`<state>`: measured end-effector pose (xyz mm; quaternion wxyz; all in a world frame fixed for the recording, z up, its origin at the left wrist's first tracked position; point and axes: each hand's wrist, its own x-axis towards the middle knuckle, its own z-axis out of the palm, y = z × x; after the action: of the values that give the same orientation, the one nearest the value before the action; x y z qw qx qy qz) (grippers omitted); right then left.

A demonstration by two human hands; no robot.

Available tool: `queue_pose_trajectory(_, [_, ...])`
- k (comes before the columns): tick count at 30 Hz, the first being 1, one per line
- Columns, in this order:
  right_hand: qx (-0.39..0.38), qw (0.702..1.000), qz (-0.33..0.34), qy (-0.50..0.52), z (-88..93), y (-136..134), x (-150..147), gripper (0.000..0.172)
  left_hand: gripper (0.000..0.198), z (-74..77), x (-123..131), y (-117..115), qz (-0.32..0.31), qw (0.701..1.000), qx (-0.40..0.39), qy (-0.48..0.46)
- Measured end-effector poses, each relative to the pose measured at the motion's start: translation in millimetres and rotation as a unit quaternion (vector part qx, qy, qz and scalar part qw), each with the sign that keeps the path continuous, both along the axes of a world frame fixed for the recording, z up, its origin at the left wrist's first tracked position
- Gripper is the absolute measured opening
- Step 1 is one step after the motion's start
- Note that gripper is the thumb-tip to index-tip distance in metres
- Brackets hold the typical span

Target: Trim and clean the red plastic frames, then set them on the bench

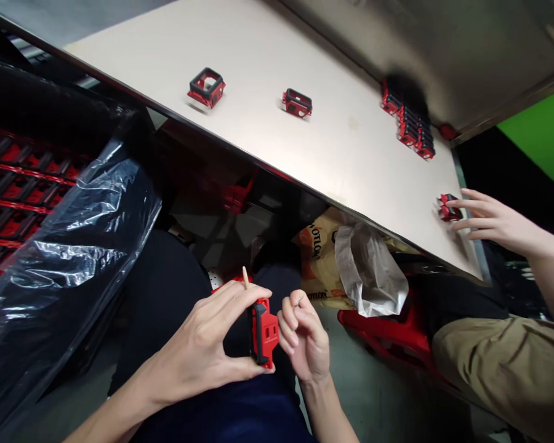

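Observation:
Above my lap, my left hand (pixel 203 341) is closed around a red and black plastic frame (pixel 268 332), thumb below and fingers above. A thin pale pointed stick (pixel 245 277) pokes up by its fingers. Just right of the frame is my right hand (pixel 307 338), fingers curled in and thumb against the forefinger. Something tiny and thin may be at its fingertips, too small to name. Two similar frames stand apart on the table: a wide one (pixel 206 88) and a narrower one (pixel 297 103).
The pale tabletop (pixel 253 129) slants across the view. Several more frames (pixel 410 126) stand in rows at its back right. At the right end, another person's hand (pixel 493 221) touches a frame (pixel 449 208). A plastic-lined box (pixel 96 227) of red parts is left; a bag (pixel 373 277) hangs below the table edge.

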<state>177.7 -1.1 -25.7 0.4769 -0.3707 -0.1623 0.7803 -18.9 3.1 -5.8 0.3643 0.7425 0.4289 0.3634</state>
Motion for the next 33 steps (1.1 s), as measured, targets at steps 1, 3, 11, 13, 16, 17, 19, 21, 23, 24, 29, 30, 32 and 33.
queue_pose_trajectory(1, [0.002,1.000,0.024,-0.009,-2.2,-2.4,-1.1,0.020,0.074,-1.0,-0.2,0.3,0.000,1.000,0.002,0.004])
queue_pose_trajectory(3, [0.028,0.996,0.068,-0.059,-5.8,-7.6,-4.6,0.020,0.077,-2.8,-1.1,0.4,-0.002,1.000,0.003,0.016])
queue_pose_trajectory(11, [0.260,0.878,0.169,-0.365,-3.3,-10.9,-14.9,0.012,0.073,-13.8,-4.0,-5.6,-0.015,0.999,-0.034,-0.025])
queue_pose_trajectory(13, [0.284,0.869,0.188,-0.359,-2.8,-9.0,-14.1,0.015,0.073,-15.6,-4.0,-6.3,-0.020,0.998,-0.048,-0.035])
queue_pose_trajectory(16, [0.271,0.887,0.174,-0.331,-5.7,-7.1,-11.2,0.035,0.074,-16.3,-5.0,-6.6,-0.018,0.994,-0.094,-0.054])
queue_pose_trajectory(17, [0.251,0.900,0.149,-0.324,-7.4,-6.7,-9.9,0.039,0.073,-16.1,-5.5,-6.9,-0.011,0.991,-0.112,-0.071])
queue_pose_trajectory(19, [0.216,0.920,0.092,-0.314,-10.3,-5.3,-7.3,0.048,0.072,-15.5,-6.3,-8.0,0.008,0.981,-0.155,-0.120])
queue_pose_trajectory(21, [0.205,0.928,0.061,-0.307,-10.8,-3.5,-5.3,0.053,0.071,-14.2,-6.0,-9.8,0.036,0.963,-0.205,-0.173])
queue_pose_trajectory(23, [0.208,0.932,0.055,-0.290,-8.3,-1.8,-4.6,0.055,0.071,-12.8,-4.3,-11.5,0.067,0.947,-0.245,-0.198])
queue_pose_trajectory(24, [0.208,0.936,0.060,-0.276,-6.4,-1.3,-4.7,0.054,0.071,-12.2,-3.2,-12.1,0.078,0.944,-0.253,-0.195])
queue_pose_trajectory(29, [0.207,0.943,0.139,-0.218,1.3,-1.5,-7.7,0.047,0.072,-12.9,1.0,-10.7,0.080,0.966,-0.227,-0.096])
queue_pose_trajectory(30, [0.210,0.940,0.153,-0.219,1.6,-1.3,-8.2,0.047,0.072,-13.2,1.1,-10.1,0.074,0.968,-0.226,-0.077])
queue_pose_trajectory(32, [0.211,0.933,0.176,-0.231,1.5,-0.1,-8.8,0.048,0.073,-13.7,0.4,-9.2,0.052,0.972,-0.226,-0.050])
queue_pose_trajectory(33, [0.208,0.932,0.182,-0.235,1.5,0.7,-9.0,0.048,0.074,-13.7,-0.2,-9.0,0.040,0.973,-0.224,-0.039])
